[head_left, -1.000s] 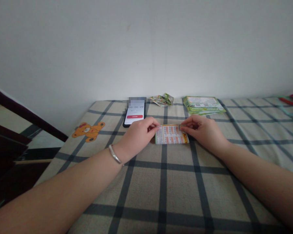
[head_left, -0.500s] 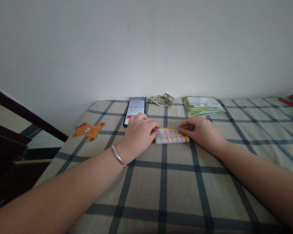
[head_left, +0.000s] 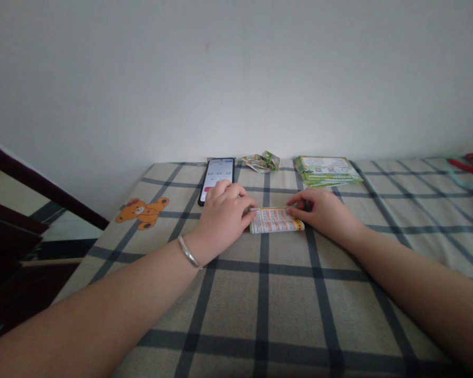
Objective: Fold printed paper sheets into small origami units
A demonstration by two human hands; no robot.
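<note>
A small folded sheet of printed paper (head_left: 276, 220), white with orange blocks of text and a yellow edge, lies on the checked cloth. At its far left corner, my left hand (head_left: 226, 212) pinches it between thumb and fingers. My right hand (head_left: 319, 210) pinches the far right corner the same way. Fingertips cover both of those corners. A silver bangle (head_left: 188, 252) circles my left wrist. Just beyond my left hand is a phone (head_left: 219, 173) with a running timer on its screen, its lower part hidden by the fingers.
Against the wall lie green folded paper pieces (head_left: 262, 161) and a stack of green printed sheets (head_left: 327, 170). An orange bear picture (head_left: 143, 212) is on the cloth (head_left: 228, 310) at left. Red and teal items (head_left: 471, 167) sit far right. A dark rail (head_left: 43, 184) slopes past the left edge.
The phone's timer has gone from 00:06:29 to 00:06:30. Both hands keep their pinch on the paper, with hardly any movement; the view has shifted very slightly.
</note>
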